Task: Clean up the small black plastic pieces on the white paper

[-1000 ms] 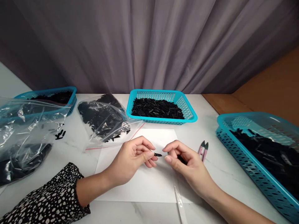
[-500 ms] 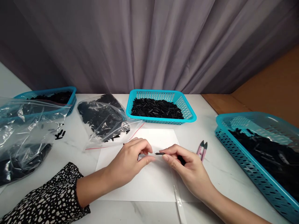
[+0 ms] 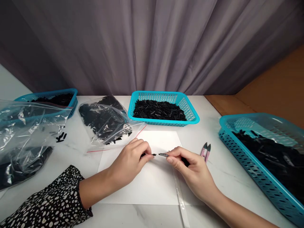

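Observation:
Over the white sheet [image 3: 142,193], my left hand [image 3: 129,161] pinches a small black piece [image 3: 154,154] whose tip sticks out past the fingertips. More dark material shows behind its thumb, partly hidden. My right hand [image 3: 193,166] is closed on a flat, dark grey plastic strip [image 3: 163,155] with small marks or holes along its face. Something black [image 3: 185,161] sits inside the curled fingers of that hand, mostly covered. A short gap separates the two pieces. Thread snips [image 3: 205,152] with pink handles lie just beyond my right hand.
A turquoise basket [image 3: 163,121] of black strips stands at the back centre, another basket [image 3: 251,177] at right, and a third basket [image 3: 74,102] at far left. Clear bags [image 3: 106,123] of black pieces lie left. Several loose pieces [image 3: 61,137] are beside them.
My left fingers have closed together, and a small black piece now shows at their tips. The strip in my right hand has turned so its flat grey face shows.

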`<move>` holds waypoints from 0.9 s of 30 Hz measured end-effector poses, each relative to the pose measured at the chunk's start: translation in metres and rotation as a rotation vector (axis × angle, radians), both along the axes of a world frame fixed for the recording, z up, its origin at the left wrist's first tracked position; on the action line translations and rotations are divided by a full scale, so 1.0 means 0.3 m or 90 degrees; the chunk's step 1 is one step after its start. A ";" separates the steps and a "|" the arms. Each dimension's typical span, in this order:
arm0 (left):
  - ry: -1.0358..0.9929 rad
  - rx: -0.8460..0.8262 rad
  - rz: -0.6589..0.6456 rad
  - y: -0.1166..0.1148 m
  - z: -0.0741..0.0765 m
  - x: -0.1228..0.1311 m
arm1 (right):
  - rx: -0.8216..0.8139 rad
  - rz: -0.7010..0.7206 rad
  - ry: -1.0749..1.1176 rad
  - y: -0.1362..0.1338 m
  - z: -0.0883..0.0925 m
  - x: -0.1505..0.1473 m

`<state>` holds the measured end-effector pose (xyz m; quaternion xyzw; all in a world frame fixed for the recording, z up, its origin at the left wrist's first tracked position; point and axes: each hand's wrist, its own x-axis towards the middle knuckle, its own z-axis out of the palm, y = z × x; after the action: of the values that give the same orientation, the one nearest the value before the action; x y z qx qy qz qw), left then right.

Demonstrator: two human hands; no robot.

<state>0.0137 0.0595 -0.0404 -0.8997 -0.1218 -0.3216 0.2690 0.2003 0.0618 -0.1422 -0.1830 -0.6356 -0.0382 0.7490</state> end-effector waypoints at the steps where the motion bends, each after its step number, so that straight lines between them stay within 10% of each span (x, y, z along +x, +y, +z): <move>1: -0.028 -0.048 -0.011 -0.003 0.001 0.000 | 0.004 -0.007 -0.002 -0.001 0.000 0.001; 11: -0.123 -0.443 -0.125 0.006 0.006 0.017 | 0.017 -0.022 -0.016 0.007 -0.007 0.004; 17: -0.132 -0.450 -0.114 -0.006 0.001 0.017 | 0.006 0.657 0.008 -0.010 0.011 0.013; 19: -0.126 -0.425 -0.102 -0.017 -0.004 0.016 | 0.006 0.708 -0.004 -0.012 0.020 0.018; 27: -0.091 -0.412 -0.113 -0.038 -0.017 0.011 | 0.010 0.033 -0.014 0.020 0.006 -0.005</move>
<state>0.0169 0.0481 -0.0455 -0.9206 -0.1570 -0.3508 -0.0684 0.1987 0.0679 -0.1402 -0.1599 -0.6483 -0.0258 0.7440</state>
